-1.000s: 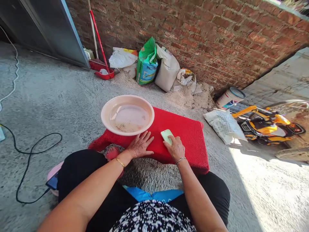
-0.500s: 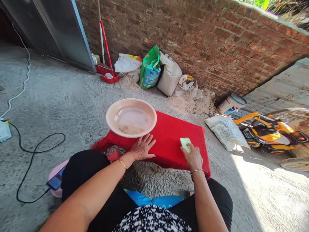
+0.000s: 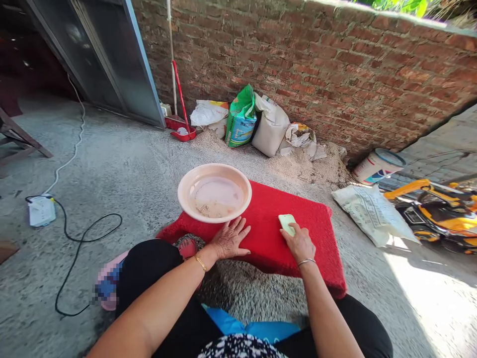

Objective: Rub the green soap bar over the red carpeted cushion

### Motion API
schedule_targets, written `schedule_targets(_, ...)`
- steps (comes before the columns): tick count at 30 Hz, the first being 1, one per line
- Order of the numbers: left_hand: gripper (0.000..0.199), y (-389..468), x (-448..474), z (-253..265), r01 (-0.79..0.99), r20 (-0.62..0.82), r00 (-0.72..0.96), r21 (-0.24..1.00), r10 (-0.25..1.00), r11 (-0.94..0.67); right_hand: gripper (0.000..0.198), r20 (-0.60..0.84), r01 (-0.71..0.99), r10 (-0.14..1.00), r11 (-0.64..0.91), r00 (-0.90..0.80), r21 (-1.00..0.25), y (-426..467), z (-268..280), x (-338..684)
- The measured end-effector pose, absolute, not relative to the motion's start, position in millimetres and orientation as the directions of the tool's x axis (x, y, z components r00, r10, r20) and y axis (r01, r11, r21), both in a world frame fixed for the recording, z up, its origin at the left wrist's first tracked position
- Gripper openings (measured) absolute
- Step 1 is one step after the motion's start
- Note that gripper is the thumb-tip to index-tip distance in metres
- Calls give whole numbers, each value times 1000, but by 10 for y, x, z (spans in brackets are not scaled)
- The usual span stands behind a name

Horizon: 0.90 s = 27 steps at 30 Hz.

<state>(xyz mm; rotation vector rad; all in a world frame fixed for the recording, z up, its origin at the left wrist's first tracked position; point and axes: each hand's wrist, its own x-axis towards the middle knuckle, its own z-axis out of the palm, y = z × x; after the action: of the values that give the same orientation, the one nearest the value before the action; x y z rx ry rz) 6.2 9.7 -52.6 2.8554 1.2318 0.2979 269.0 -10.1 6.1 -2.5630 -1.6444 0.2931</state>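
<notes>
A red cloth (image 3: 268,204) with a fuzzy surface lies spread over a low support in front of me. My left hand (image 3: 231,239) rests flat on its near left part, fingers spread, just below the rim of a basin. That pale pink basin (image 3: 181,199) stands on the cloth's far left end and holds cloudy water. In my right hand (image 3: 301,244) is a pale green flat block (image 3: 286,222) with rounded corners, pressed onto the cloth right of centre. Whether it is soap or a brush, I cannot tell.
Several sacks (image 3: 272,132) and spilled grain lie along the brick wall (image 3: 290,54). A red dustpan (image 3: 186,133) leans at the left. A white sack (image 3: 372,214) and a toy excavator (image 3: 439,214) stand right. A power strip (image 3: 41,211) and black cable (image 3: 80,241) lie left.
The camera view has turned left, so the scene appears shifted right and down. My right hand has slid the green block left and slightly away across the cloth. My left hand stays put.
</notes>
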Motion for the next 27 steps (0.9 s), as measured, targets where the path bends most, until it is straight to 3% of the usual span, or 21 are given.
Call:
schedule_targets(3,83,96,54,-531,717,171,676,74,717,-693,58,-129,773,803,-595,581,-222,-278,-11,3159)
schedule_targets(5,84,102,48,-539,714,175,681,62,712,-698,61,-103,721,768,-631,632,-286,-393,-94,3337)
schedule_targets(8,83,108,45,-543,717,176,680,49,712,-696,58,23,730,777,-581,629,-361,-510,-234,3398)
schedule_targets(12,85,93,49,-525,727,160,673,36,723,-685,55,153,772,784,-520,601,-366,-552,-350,3346)
schedule_targets(27,86,83,26,-514,732,95,670,81,736,-677,56,148,776,796,-500,587,-383,-527,-415,3353)
